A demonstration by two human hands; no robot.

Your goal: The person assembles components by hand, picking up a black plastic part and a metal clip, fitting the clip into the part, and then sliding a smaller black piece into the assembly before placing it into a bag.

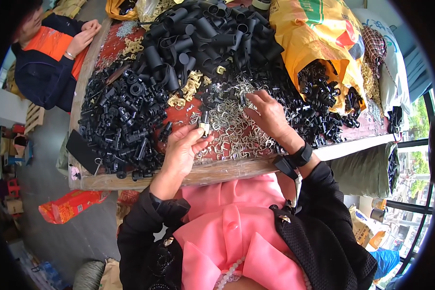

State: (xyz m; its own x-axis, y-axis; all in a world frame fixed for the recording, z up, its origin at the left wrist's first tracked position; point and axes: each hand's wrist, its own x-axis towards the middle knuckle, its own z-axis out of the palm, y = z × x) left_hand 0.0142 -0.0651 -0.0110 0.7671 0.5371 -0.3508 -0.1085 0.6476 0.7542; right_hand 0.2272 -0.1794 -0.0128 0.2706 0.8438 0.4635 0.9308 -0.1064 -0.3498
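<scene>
My left hand (pixel 182 146) is closed on a small black cylindrical part with a cream-coloured piece (pixel 204 128) at its near end, pinched between thumb and fingers above the table's front edge. To its right, my right hand (pixel 270 116) is over the spread of small silver metal rings (pixel 232 133), fingers apart and pointing left. Nothing shows between them. Beyond my left hand lie several cream plastic clips (pixel 192 87). A heap of small black plastic parts (pixel 130 113) covers the table to the left of that hand.
Large black tubes (pixel 203 36) are piled at the back of the red-topped table (pixel 179 114). At the right, a yellow woven sack (pixel 304 34) spills black parts (pixel 319 92). A flat black plate (pixel 83 151) lies at the left corner. Another person (pixel 50 53) sits at the far left.
</scene>
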